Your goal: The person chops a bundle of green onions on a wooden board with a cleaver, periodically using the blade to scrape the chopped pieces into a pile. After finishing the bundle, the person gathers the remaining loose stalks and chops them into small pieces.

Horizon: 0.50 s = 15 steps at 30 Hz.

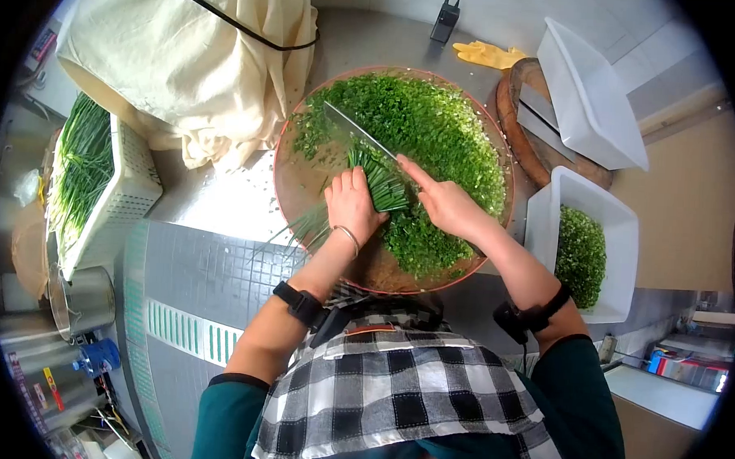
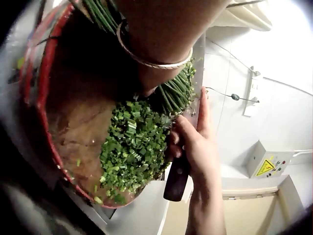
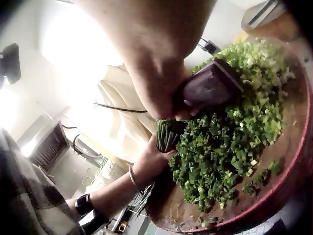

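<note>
Head view gives a round chopping board [image 1: 513,178] with a red rim, and all the clock directions below are taken from its middle. Just off that middle, toward eight o'clock, the left hand [image 1: 355,203] grips a bunch of green onions [image 1: 386,189], fingers bent over it and thumb on the near side. Long loose ends trail toward eight o'clock, across the rim. A bangle [image 1: 346,238] circles this wrist.

Near the middle on the four o'clock side, the right hand [image 1: 451,204] holds a knife [image 1: 359,131]. The left wrist view shows its fingers curled round the dark handle, the index finger stretched forward along the blade. The blade points to ten o'clock, right beside the bunch; whether they touch, I cannot tell.

Chopped green onion [image 1: 422,109] spreads over the board from eleven o'clock round to five, darker green inside and paler by the rim at two and three.

Beyond the board, a black radio [image 1: 445,21] stands just past twelve, a yellow glove [image 1: 487,54] lies at one, and a wooden block [image 1: 508,112] sits at two beside a white tub [image 1: 586,100]. Another tub [image 1: 623,257], between three and four, holds more chopped onion. A basket [image 1: 123,198] of uncut greens stands at nine, and a cream cloth [image 1: 186,66] drapes at ten.
</note>
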Each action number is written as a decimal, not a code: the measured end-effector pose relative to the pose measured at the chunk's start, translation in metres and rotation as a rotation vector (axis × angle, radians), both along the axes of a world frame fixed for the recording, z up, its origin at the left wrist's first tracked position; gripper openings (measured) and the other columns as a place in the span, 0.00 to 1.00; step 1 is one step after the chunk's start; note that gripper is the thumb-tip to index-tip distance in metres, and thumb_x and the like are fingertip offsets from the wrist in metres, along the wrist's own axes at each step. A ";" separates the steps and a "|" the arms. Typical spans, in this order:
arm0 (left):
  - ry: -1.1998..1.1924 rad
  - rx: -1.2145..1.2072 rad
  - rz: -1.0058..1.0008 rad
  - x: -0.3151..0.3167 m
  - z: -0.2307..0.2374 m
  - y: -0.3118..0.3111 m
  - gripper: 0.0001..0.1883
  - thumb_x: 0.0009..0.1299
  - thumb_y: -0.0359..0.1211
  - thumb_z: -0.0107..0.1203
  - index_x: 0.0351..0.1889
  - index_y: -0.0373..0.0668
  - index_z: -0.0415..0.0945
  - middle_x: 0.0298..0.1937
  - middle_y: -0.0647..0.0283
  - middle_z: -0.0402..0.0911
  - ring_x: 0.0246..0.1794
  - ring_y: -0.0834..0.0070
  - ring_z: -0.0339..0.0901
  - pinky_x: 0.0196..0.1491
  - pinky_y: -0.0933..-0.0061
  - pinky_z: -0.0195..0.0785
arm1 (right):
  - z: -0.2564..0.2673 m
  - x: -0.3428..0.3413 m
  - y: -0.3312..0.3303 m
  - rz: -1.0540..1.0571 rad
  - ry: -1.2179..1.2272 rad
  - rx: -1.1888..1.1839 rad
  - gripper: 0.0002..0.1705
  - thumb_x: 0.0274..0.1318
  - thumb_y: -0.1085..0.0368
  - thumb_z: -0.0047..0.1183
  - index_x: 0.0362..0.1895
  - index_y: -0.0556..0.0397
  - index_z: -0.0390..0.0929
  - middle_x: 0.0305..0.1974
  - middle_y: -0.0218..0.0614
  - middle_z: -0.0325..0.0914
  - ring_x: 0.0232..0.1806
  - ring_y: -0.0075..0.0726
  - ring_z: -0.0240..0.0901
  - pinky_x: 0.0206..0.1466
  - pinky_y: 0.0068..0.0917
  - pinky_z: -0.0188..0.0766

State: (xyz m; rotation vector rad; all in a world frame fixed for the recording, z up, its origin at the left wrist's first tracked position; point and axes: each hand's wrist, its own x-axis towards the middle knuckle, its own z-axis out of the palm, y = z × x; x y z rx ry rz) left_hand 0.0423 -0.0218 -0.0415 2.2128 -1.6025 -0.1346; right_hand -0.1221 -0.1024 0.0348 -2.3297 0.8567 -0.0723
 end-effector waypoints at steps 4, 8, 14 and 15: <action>-0.017 -0.007 -0.017 0.004 0.001 0.005 0.47 0.38 0.41 0.73 0.57 0.37 0.61 0.50 0.56 0.70 0.52 0.60 0.66 0.53 0.61 0.60 | -0.004 -0.003 0.002 0.032 -0.099 -0.051 0.43 0.56 0.74 0.42 0.72 0.32 0.41 0.22 0.58 0.73 0.24 0.60 0.72 0.30 0.49 0.67; -0.014 0.045 -0.058 0.017 0.005 0.023 0.47 0.39 0.42 0.72 0.58 0.37 0.61 0.51 0.56 0.70 0.53 0.60 0.66 0.53 0.61 0.61 | -0.011 -0.001 0.001 -0.096 -0.019 0.019 0.33 0.59 0.71 0.44 0.68 0.49 0.49 0.26 0.57 0.75 0.29 0.59 0.74 0.35 0.48 0.68; -0.024 0.043 -0.133 0.027 0.009 0.029 0.61 0.34 0.51 0.74 0.64 0.33 0.52 0.59 0.47 0.64 0.60 0.53 0.62 0.58 0.55 0.58 | -0.011 -0.004 -0.005 -0.065 -0.072 0.014 0.27 0.62 0.65 0.44 0.64 0.52 0.56 0.28 0.53 0.76 0.30 0.53 0.75 0.34 0.42 0.70; 0.021 0.004 -0.165 0.028 0.011 0.031 0.67 0.32 0.54 0.74 0.66 0.32 0.48 0.63 0.42 0.60 0.62 0.48 0.59 0.60 0.52 0.56 | -0.013 -0.006 -0.004 -0.060 -0.103 0.018 0.26 0.62 0.64 0.44 0.64 0.51 0.56 0.28 0.52 0.76 0.30 0.53 0.75 0.35 0.42 0.69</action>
